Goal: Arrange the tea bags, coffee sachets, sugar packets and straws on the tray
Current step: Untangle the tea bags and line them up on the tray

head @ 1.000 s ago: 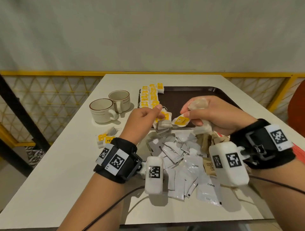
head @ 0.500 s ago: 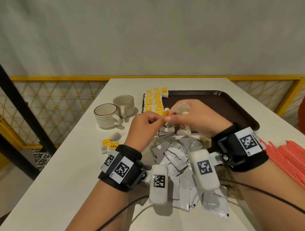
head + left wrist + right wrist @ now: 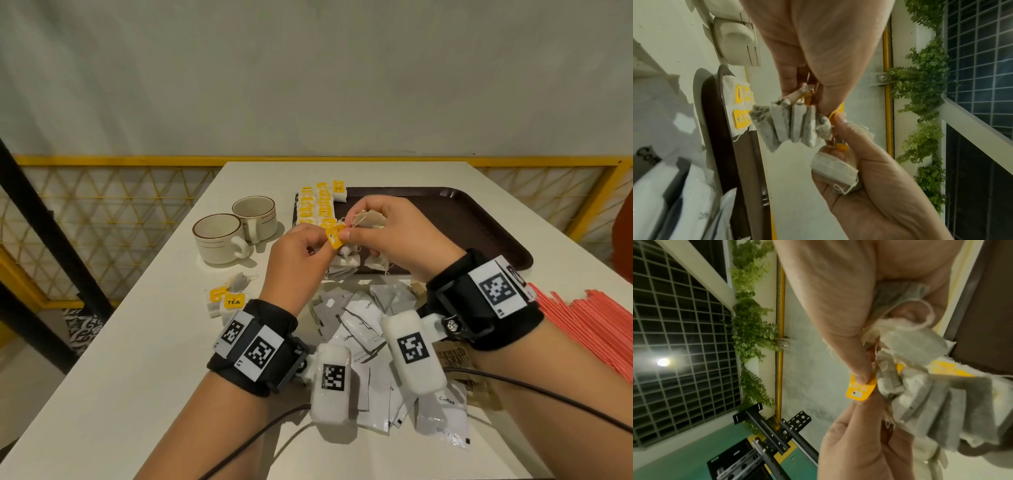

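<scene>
At the far left of the white counter (image 3: 113,359) stand two cream ceramic cups with brown rims (image 3: 219,238), side by side and touching. Just in front of them lie a few loose tea bags with yellow paper tags (image 3: 230,300), off the tray. Next comes the dark brown plastic tray (image 3: 462,219), whose left end carries rows of white tea bags with yellow tags (image 3: 317,202) laid flat.

Above the tray's near edge the two hands meet. The left hand (image 3: 296,263) has its fingers curled and pinches a yellow square tea tag (image 3: 334,237) between thumb and forefinger; the left wrist view shows a cluster of grey-white tea bags (image 3: 791,125) hanging from that grip. The right hand (image 3: 394,236) presses its thumb on the same yellow tag and curls its fingers round a further beige tea bag (image 3: 368,219).

Below the hands, near the counter's front edge, a heap of white coffee sachets (image 3: 442,414) and a few brown paper sugar packets (image 3: 452,356) lies off the tray. At the far right a spread of thin red straws (image 3: 589,329) rests on the counter, also off the tray.
</scene>
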Motion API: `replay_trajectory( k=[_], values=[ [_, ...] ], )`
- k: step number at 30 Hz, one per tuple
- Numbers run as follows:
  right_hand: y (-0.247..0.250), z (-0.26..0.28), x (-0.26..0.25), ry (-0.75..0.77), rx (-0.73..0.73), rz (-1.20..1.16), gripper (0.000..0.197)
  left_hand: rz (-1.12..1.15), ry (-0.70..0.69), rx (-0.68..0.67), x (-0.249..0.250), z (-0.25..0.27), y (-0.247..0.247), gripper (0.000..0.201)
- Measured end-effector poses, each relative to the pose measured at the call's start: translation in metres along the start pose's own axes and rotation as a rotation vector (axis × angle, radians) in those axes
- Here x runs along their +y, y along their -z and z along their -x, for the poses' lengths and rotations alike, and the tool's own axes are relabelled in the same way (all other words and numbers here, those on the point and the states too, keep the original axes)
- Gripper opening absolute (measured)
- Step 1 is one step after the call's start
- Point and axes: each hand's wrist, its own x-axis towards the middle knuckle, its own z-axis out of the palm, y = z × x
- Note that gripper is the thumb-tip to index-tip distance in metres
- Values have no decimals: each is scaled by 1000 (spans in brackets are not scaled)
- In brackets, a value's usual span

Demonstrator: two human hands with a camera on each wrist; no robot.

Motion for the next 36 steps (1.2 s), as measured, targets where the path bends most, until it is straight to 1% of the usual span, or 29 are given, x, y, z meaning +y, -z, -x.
replay_trajectory(
  k=[3,7,9,11,12,15,16,19,20,21,23,24,25,27,29,31,33,36],
  values=[
    [1,0,-2,29,-14,71,9,-7,11,-5,1,0,0,29],
    [11,0,-4,10,-19,175,11,108,99,-26,3,-1,3,29],
    [19,-1,-6,-10,6,162,12,149,143,-21,4,-1,4,28],
    [29,-1,-12,7,10,139,11,167,158,-15,3,-2,5,27],
    [34,0,-16,28,-34,139,10,170,158,-18,2,-3,5,25],
    [44,5,-30,76,-298,140,10,184,175,-25,0,-3,5,22],
    [46,6,-33,71,-341,165,10,193,179,-24,0,-2,5,22],
    [48,3,-35,72,-314,325,10,194,146,-32,1,-1,4,22],
    [47,3,-34,64,-327,340,10,194,129,-44,1,-1,4,21],
    [45,4,-34,50,-362,318,10,203,119,-65,1,-1,4,20],
    [43,6,-34,17,-427,201,11,233,122,-126,2,0,3,16],
    [42,6,-33,5,-433,149,11,243,129,-149,3,1,3,15],
    [42,5,-32,-7,-418,123,12,249,133,-162,4,2,2,16],
    [37,1,-26,-44,-335,135,14,257,132,-169,5,2,2,21],
    [31,-4,-18,-68,-235,225,15,258,123,-188,6,2,3,29],
    [24,-7,-11,-57,-170,277,13,259,101,-220,8,3,4,35],
    [20,-8,-6,-48,-131,255,14,260,64,-248,10,3,6,39],
    [17,-8,-2,-84,-105,171,15,206,27,-273,8,2,6,43]
  ],
)
